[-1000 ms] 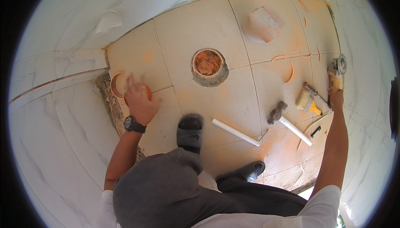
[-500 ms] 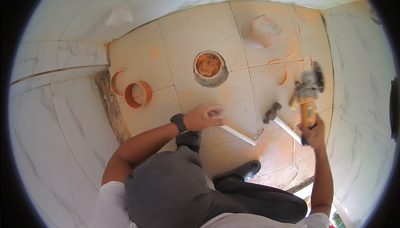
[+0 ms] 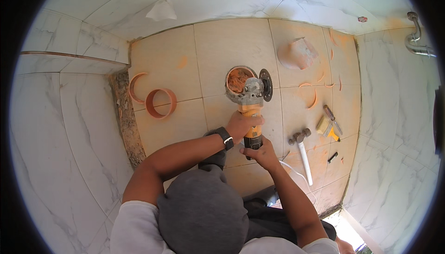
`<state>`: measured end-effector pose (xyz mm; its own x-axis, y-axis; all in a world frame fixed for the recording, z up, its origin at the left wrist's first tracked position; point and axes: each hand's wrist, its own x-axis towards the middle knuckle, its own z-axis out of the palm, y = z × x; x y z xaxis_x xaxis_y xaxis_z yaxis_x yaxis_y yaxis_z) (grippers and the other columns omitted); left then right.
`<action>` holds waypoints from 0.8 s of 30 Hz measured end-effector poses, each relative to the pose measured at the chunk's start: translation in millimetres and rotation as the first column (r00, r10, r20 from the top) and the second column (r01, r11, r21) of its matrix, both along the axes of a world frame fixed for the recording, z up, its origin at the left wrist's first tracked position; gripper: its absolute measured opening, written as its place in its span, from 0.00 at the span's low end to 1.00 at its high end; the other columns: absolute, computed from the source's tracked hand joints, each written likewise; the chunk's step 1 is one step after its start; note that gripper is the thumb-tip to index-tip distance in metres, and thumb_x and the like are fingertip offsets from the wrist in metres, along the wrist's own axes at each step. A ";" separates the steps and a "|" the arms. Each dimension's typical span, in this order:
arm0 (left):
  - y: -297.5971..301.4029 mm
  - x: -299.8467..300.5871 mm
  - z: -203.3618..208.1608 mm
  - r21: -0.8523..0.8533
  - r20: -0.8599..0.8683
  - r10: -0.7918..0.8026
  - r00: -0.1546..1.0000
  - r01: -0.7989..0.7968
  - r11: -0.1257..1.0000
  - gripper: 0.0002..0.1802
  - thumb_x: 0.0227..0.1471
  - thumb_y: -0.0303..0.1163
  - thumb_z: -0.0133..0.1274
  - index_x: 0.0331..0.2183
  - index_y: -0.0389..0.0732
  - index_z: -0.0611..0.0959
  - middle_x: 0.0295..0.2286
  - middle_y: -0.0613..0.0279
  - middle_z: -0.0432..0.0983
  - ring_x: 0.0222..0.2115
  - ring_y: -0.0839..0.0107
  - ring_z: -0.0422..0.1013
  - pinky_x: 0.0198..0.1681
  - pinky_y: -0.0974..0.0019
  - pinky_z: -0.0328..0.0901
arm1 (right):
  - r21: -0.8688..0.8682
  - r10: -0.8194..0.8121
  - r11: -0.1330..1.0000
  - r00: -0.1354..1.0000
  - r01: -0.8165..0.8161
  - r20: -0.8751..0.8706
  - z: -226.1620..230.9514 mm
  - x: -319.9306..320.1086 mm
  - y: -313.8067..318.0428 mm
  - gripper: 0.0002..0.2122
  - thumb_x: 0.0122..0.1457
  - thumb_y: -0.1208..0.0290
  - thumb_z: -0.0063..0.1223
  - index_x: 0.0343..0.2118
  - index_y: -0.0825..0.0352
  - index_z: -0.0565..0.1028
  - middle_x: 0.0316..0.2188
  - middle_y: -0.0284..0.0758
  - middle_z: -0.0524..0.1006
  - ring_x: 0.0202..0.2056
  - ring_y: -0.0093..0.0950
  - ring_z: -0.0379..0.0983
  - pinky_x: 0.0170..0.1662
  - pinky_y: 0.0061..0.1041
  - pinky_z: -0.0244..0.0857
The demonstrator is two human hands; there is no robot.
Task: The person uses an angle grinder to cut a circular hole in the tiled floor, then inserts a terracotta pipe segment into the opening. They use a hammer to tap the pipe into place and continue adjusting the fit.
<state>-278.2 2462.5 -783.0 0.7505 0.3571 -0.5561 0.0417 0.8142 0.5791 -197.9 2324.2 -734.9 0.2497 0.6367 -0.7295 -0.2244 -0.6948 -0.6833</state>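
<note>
An angle grinder [image 3: 253, 110] with a yellow body and a dark cutting disc [image 3: 266, 85] is held between both hands. My left hand [image 3: 242, 125] wraps round the body behind the metal head, while my right hand [image 3: 262, 154] grips the black rear end. The grinder's head overlaps the near right part of an orange pipe opening [image 3: 237, 80] in the floor, which is full of reddish rubble. Whether the disc touches the pipe or floor cannot be made out. A white-handled tool that lay in front of my left hand earlier is mostly hidden.
Orange pipe rings [image 3: 161, 103] lie at the left. To the right are a hammer [image 3: 303, 152], a brush [image 3: 324, 125], a long-handled tool [image 3: 332, 119] and thin curved orange offcuts [image 3: 313, 99]. A broken pipe piece [image 3: 297, 53] sits at far right; a white cable [image 3: 296, 171] runs near my right forearm.
My right hand has brought the grinder leftward from beside the hammer to the pipe opening. My left hand, open before, has closed on the grinder's body. The view has shifted slightly.
</note>
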 end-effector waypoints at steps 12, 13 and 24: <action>-14.5 4.0 8.6 0.124 -0.173 0.070 0.982 -0.049 0.991 0.21 0.54 0.33 0.62 0.47 0.35 0.78 0.37 0.62 0.78 0.37 0.73 0.75 0.42 0.65 0.70 | -0.202 0.215 0.972 0.797 -0.119 0.565 7.4 -9.5 19.8 0.29 0.44 0.62 0.69 0.46 0.72 0.69 0.30 0.47 0.81 0.33 0.41 0.81 0.37 0.36 0.73; -13.7 1.4 9.3 0.180 -0.201 0.064 0.978 -0.028 0.983 0.22 0.55 0.34 0.62 0.48 0.34 0.77 0.39 0.61 0.78 0.38 0.73 0.75 0.43 0.64 0.70 | -0.130 0.173 0.984 0.794 -0.119 0.582 3.8 -9.7 21.6 0.29 0.43 0.62 0.69 0.45 0.72 0.69 0.30 0.47 0.81 0.33 0.42 0.81 0.38 0.36 0.73; -6.7 -24.3 -10.9 0.458 -0.175 0.035 0.984 0.050 0.888 0.30 0.60 0.43 0.59 0.53 0.30 0.74 0.45 0.53 0.78 0.47 0.68 0.75 0.52 0.63 0.68 | -0.066 0.100 0.994 0.957 -0.085 0.272 -18.3 17.9 31.3 0.22 0.43 0.64 0.66 0.39 0.73 0.75 0.28 0.40 0.80 0.29 0.29 0.77 0.36 0.28 0.71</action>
<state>-302.4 2455.8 -793.9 0.6607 0.5987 -0.4528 0.1809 0.4585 0.8701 -180.0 2355.5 -753.2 0.3867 0.6287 -0.6747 0.0336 -0.7408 -0.6709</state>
